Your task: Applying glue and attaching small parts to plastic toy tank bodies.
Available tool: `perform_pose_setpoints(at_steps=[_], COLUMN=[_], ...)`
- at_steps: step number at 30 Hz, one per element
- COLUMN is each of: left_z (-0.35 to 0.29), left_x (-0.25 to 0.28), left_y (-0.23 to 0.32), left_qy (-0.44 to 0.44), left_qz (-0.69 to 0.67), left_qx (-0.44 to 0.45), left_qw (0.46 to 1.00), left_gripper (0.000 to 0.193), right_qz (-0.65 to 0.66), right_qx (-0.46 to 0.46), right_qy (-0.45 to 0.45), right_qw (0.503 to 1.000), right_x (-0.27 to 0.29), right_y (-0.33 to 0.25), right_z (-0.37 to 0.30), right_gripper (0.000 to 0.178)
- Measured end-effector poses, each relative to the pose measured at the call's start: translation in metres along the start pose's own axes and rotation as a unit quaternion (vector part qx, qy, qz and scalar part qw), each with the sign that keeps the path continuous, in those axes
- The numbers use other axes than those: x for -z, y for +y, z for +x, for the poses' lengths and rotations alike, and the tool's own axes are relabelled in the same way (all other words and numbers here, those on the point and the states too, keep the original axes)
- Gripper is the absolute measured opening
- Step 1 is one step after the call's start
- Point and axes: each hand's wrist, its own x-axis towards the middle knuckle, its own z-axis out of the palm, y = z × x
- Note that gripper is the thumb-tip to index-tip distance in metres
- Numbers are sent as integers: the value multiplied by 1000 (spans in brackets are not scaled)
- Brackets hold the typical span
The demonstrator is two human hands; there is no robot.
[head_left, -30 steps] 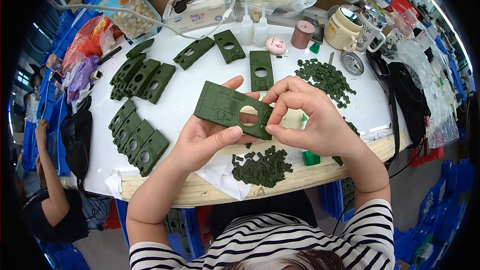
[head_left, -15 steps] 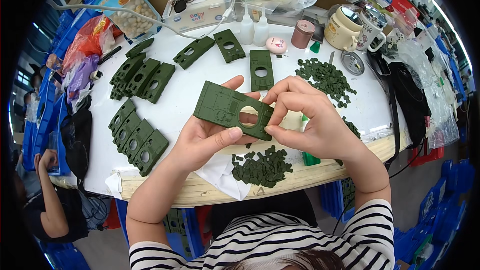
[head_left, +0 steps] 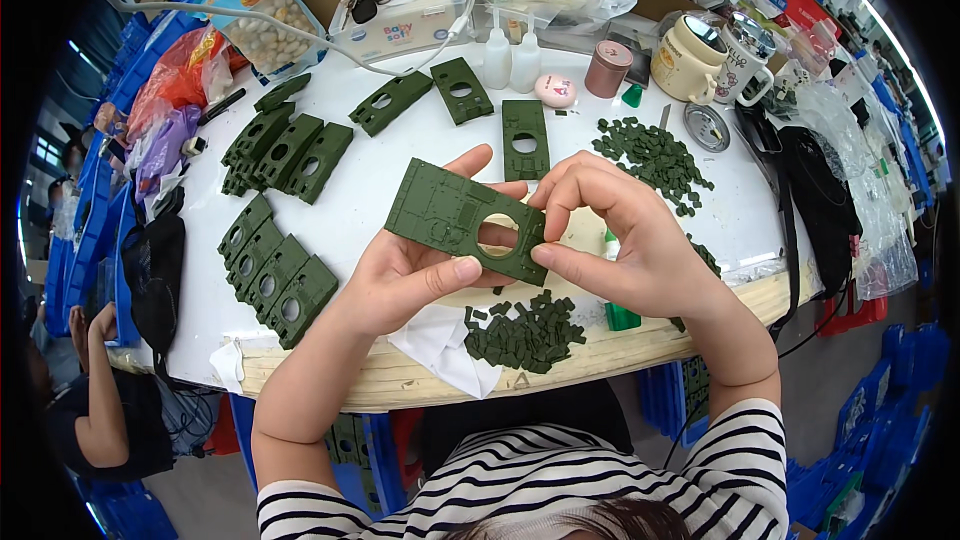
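A dark green plastic model tank hull (head_left: 432, 210) with a round hole is held tilted above the table. My left hand (head_left: 405, 285) grips it from beneath and the near side, thumb on the near edge by the hole. At its right end, my right hand (head_left: 635, 240) has thumb and curled fingers pressed against the edge; whether a small part sits between them is hidden. Under the hands lies a heap of small dark green pieces (head_left: 525, 335). A green-bottomed bottle (head_left: 622, 317) is partly covered by my right hand. Another hull (head_left: 525, 122) lies just beyond.
More hulls (head_left: 278, 280) lean in rows at left, others (head_left: 390, 103) lie farther back. A second heap of small pieces (head_left: 655, 160) is at right. White squeeze bottles (head_left: 497, 62), a pink tin (head_left: 608, 70) and mugs (head_left: 688, 58) stand behind. A white cloth (head_left: 440, 350) hangs over the front edge.
My right thumb and fingers have shifted slightly at the hull's right end. The hull and my left hand stay almost in place. At far left, another person's hands have moved.
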Motion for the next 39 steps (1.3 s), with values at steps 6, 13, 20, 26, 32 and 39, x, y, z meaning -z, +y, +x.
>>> perform_pose_setpoints(at_steps=[6, 13, 20, 26, 32, 39], left_z=[-1, 2, 0, -2, -3, -3], left_x=[-1, -7, 0, -3, -4, -5], left_y=[-1, -3, 0, -2, -3, -5], left_qy=[2, 60, 31, 29, 34, 38], left_qz=[3, 13, -11, 4, 23, 13], left_qx=[-2, -9, -92, -107, -107, -109], left_qw=[1000, 998, 995, 994, 993, 993], left_gripper=[76, 86, 75, 76, 75, 75], right_qz=[23, -7, -231, -256, -243, -232], right_qx=[-9, 7, 125, 140, 125, 113], right_qy=[-4, 10, 90, 114, 119, 118], right_qw=[1000, 1000, 961, 950, 955, 959], right_x=[-3, -4, -5, -11, -14, -14], right_y=[3, 3, -15, -10, -9, -10], right_z=[-1, -1, -2, -4, -5, -6], right_gripper=[17, 19, 25, 25, 24, 22])
